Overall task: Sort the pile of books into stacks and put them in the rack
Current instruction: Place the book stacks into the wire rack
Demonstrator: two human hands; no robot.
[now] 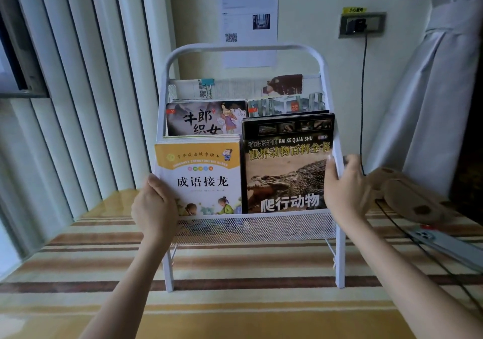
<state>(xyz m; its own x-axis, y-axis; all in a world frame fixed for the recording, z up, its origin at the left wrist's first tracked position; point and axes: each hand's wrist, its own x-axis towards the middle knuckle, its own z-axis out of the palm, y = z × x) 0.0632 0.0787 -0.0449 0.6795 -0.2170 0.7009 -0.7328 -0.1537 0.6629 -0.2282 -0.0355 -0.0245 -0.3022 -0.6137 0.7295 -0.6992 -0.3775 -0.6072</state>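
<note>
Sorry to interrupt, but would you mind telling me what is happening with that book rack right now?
A person grips the white metal mesh rack by both sides, left hand at the left post, right hand on the right post. It stands on the striped table already filled: a yellow-and-white storybook and a black reptile encyclopedia in front, more books in the tiers behind.
</note>
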